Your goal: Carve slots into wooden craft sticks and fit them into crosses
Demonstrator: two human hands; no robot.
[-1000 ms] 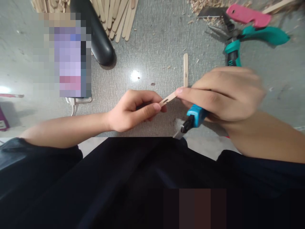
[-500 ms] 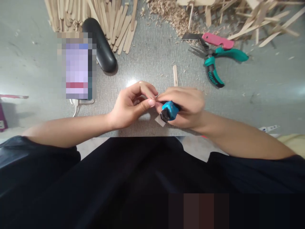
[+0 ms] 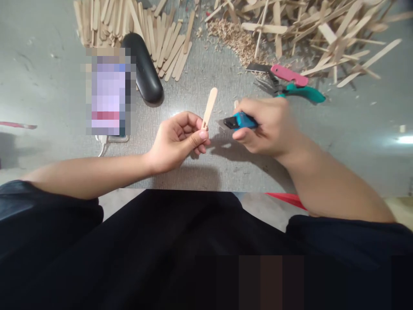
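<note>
Between thumb and fingers my left hand (image 3: 180, 140) pinches a wooden craft stick (image 3: 210, 106) by its lower end. The stick tilts up and to the right, and a small slot shows in it just above my thumb. My right hand (image 3: 267, 127) is wrapped round a blue and black utility knife (image 3: 242, 121), its blade pointing left toward the stick with a gap between. Another craft stick lies on the table behind my right hand, mostly hidden by it.
Pliers with teal handles (image 3: 305, 92) and a pink-handled knife (image 3: 289, 75) lie beyond my right hand. Wood shavings (image 3: 237, 41) and a heap of sticks (image 3: 342, 34) spread behind them. At the left are a black case (image 3: 143, 71), a blurred phone (image 3: 108, 92) and more sticks (image 3: 169, 47).
My right hand has moved right and up with the knife, away from my left hand. The craft stick in my left hand now shows, raised upward.
</note>
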